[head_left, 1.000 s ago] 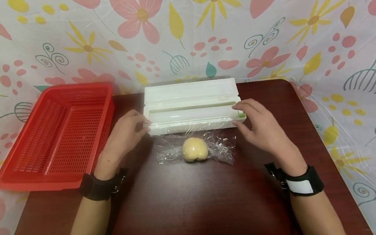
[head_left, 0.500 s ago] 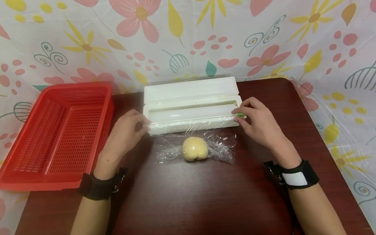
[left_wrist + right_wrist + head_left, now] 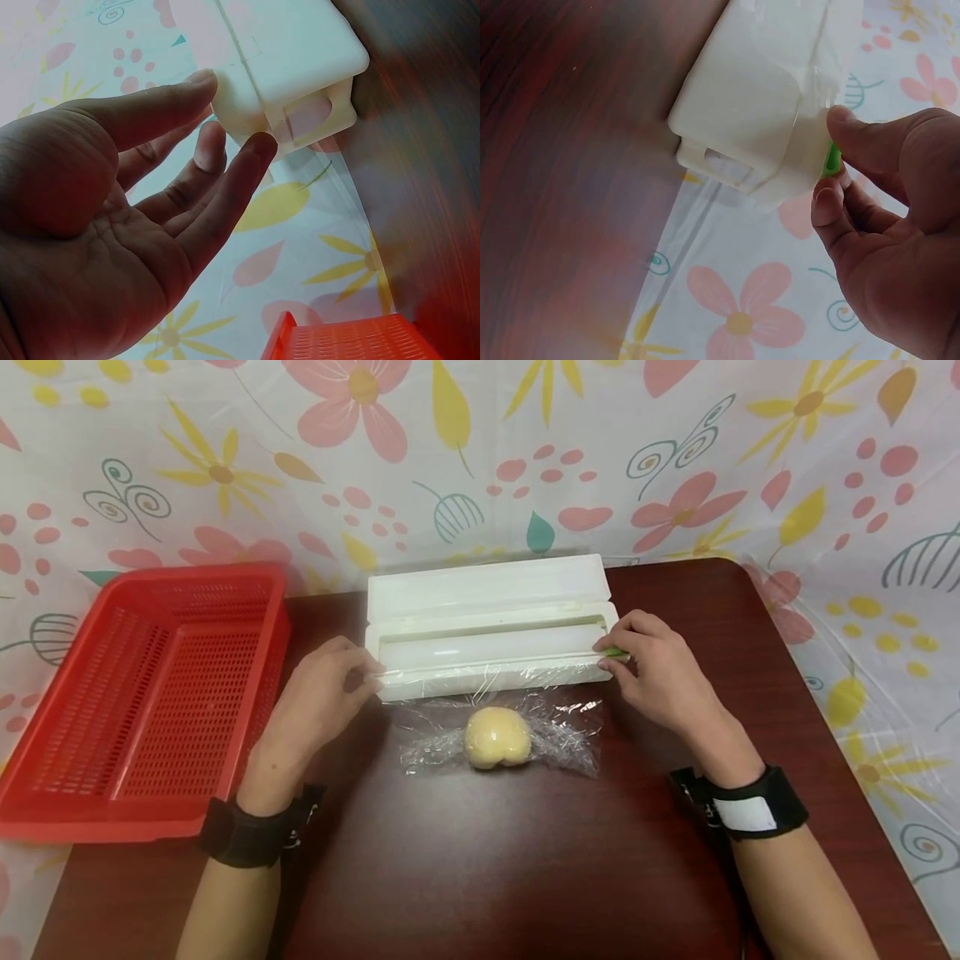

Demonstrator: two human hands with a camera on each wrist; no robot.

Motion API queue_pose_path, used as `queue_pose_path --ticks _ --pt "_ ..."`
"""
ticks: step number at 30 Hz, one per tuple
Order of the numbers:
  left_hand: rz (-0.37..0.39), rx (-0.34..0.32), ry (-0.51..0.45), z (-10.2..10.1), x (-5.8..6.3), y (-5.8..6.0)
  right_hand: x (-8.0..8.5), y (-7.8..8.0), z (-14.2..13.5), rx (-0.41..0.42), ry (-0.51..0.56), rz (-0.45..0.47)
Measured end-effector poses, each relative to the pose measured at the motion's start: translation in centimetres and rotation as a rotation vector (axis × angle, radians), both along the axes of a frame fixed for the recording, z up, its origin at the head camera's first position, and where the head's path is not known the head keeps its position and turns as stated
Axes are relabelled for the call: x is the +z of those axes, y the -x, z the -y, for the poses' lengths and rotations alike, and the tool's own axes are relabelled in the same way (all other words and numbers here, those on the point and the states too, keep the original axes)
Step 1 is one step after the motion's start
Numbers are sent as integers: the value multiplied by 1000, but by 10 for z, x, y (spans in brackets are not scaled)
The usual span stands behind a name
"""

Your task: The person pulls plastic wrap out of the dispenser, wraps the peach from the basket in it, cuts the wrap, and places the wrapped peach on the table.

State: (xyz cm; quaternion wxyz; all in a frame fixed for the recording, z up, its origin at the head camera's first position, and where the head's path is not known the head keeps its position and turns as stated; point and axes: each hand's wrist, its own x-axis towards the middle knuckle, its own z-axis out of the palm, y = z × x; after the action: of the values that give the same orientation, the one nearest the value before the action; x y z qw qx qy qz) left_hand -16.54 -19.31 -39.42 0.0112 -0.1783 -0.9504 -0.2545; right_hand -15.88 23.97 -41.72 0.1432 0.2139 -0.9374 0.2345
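Note:
A white cling film dispenser (image 3: pixel 491 589) lies at the back of the table with its lid folded back, a pale roll (image 3: pixel 487 646) inside. My left hand (image 3: pixel 315 702) holds the dispenser's left front corner with thumb and fingertips. At the right end, my right hand (image 3: pixel 663 672) pinches the green slider cutter (image 3: pixel 832 159) between thumb and fingers; the fingers hide part of it. Clear cling film (image 3: pixel 566 743) runs over the front edge down to the table. Just in front, a pale yellow, apple-like fruit (image 3: pixel 498 738) sits wrapped in film, gathered on both sides.
A red perforated plastic basket (image 3: pixel 187 710) stands at the left, beside my left forearm. Dark reddish-brown tabletop (image 3: pixel 510 860) spreads in front of the fruit. Behind the table hangs a floral cloth (image 3: pixel 480 452). Both wrists wear black straps.
My right hand has moved in slightly and closed its thumb and fingers onto the green slider. The left hand, dispenser and wrapped fruit stay in place.

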Motion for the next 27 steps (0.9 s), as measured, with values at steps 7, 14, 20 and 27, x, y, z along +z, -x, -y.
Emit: queue_pose_path --ticks 7,14,20,27 --pt "-2 -6 5 1 0 0 4 -1 3 -4 -27 53" --pt "-6 -6 3 2 -1 0 4 0 2 4 -44 48" --pt "1 -4 4 3 -2 -1 6 1 0 26 -48 82" --pt "10 -8 2 2 -1 1 6 1 -8 53 -27 64"
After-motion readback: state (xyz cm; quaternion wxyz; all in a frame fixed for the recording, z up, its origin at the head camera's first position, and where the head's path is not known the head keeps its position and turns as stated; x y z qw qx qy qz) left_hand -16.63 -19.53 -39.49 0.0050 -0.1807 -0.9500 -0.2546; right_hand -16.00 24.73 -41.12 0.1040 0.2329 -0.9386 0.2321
